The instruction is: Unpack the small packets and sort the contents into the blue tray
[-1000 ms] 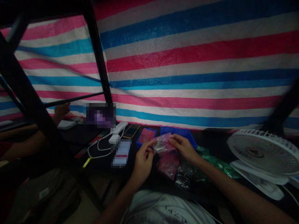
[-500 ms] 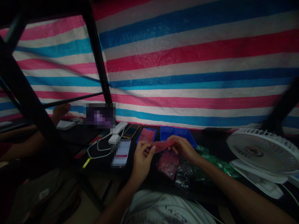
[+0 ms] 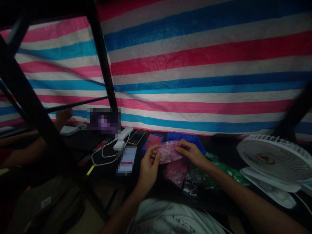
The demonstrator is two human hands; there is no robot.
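A pink translucent plastic bag (image 3: pixel 168 152) is stretched between my two hands above the dark table. My left hand (image 3: pixel 149 164) is closed on its left end, thumb in front. At its upper right, my right hand (image 3: pixel 191 152) pinches the edge between thumb and fingers. Just beneath lies a reddish-pink plastic packet (image 3: pixel 175 173), with dark clear-wrapped packets (image 3: pixel 191 187) beside it. Behind my hands stand a small blue tray (image 3: pixel 143 149) holding flat pink pieces (image 3: pixel 154 139) and a larger blue bin (image 3: pixel 198 144), partly covered by my right hand.
Green plastic bags (image 3: pixel 229 170) lie right of my hands, near a white fan (image 3: pixel 270 159). To the left are a phone (image 3: pixel 137 137), a blurred-out phone (image 3: pixel 127 160), a white power strip (image 3: pixel 125 134) and cables. Another person's arm (image 3: pixel 51 138) shows beyond the black metal frame (image 3: pixel 101 55).
The pink bag has turned from nearly edge-on to showing its broad, shiny face. My right hand has shifted slightly on its edge; my left hand stays nearly in place.
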